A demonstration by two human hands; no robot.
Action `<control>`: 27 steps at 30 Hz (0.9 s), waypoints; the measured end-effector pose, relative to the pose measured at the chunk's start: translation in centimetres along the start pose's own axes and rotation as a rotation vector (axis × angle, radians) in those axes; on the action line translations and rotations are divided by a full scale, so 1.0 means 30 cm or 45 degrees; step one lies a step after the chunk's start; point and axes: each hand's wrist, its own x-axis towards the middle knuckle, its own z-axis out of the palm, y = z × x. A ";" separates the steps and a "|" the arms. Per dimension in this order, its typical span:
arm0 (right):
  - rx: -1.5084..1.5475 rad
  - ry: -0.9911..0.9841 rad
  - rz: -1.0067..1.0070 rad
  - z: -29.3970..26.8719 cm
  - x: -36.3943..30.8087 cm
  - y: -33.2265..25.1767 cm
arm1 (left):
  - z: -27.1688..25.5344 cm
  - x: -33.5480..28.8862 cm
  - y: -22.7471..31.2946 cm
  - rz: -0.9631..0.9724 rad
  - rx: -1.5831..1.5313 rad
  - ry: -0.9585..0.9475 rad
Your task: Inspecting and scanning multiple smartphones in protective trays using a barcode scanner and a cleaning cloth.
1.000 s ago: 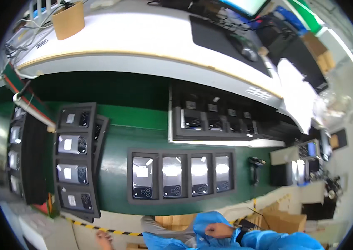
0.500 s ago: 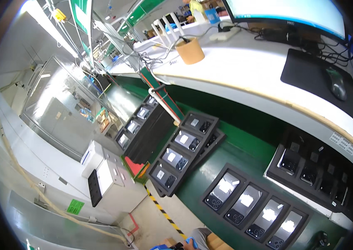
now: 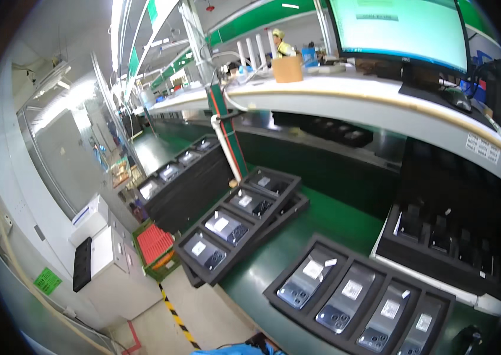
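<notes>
Neither of my hands can be made out. At the lower edge some blue cloth shows beside a small dark object; whose it is I cannot tell. Closest lies a black foam tray with several smartphones in separate slots, camera ends nearest me, each with a white label on its back. Left of it, a second foam tray of labelled phones rests askew on another tray. Both stand on a green surface.
Behind the green post are stacked phone trays. More phones sit in a tray under the white bench, which carries a monitor. A red-and-green crate and white cabinet stand left. A person is far off.
My view has tilted up and turned, so the bench looks more level and the monitor shows more fully. A partly visible hand at the lower edge has mostly dropped out. The trays appear unmoved.
</notes>
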 end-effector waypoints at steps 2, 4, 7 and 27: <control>0.026 0.009 0.027 -0.018 0.014 -0.012 | 0.013 0.053 0.030 0.098 -0.079 0.100; 0.050 -0.013 0.083 -0.034 0.026 -0.038 | 0.029 0.114 0.038 0.230 -0.158 0.239; 0.138 -0.076 0.114 -0.042 0.057 -0.068 | 0.131 0.217 -0.021 0.182 -0.429 0.056; 1.478 1.517 0.385 -0.766 -0.261 -0.061 | -0.916 0.265 0.266 0.201 -1.928 0.936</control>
